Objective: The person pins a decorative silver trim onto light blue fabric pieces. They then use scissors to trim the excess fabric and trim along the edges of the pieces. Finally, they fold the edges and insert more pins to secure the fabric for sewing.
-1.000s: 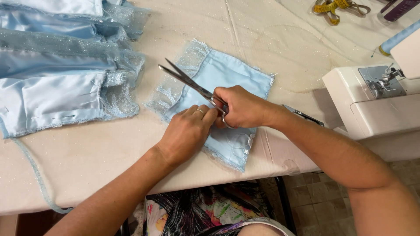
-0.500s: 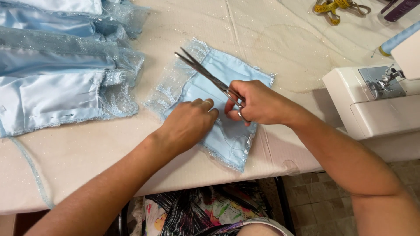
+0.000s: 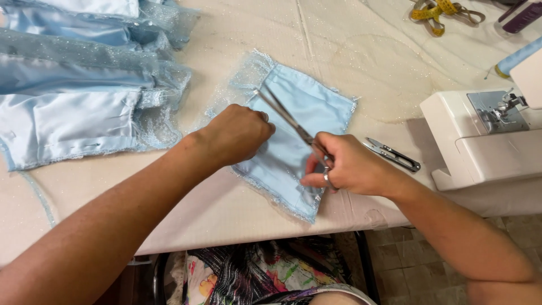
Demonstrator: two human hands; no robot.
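Cream table (image 3: 361, 62), blue cloth (image 3: 299, 135) under closed left hand (image 3: 234, 135), scissors (image 3: 285, 118) gripped in right hand (image 3: 350, 166).

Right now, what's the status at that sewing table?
Right hand holds scissors. Left hand pins blue fabric piece. Small snips lie beside the right hand.

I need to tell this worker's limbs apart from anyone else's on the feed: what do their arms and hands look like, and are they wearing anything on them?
Both arms are bare from the frame edge down to the wrists: no sleeves, gloves, watch or bracelet in view. The right hand wears a thin silver-coloured ring on one finger. The left hand shows no ring or other marking on the side facing the camera.
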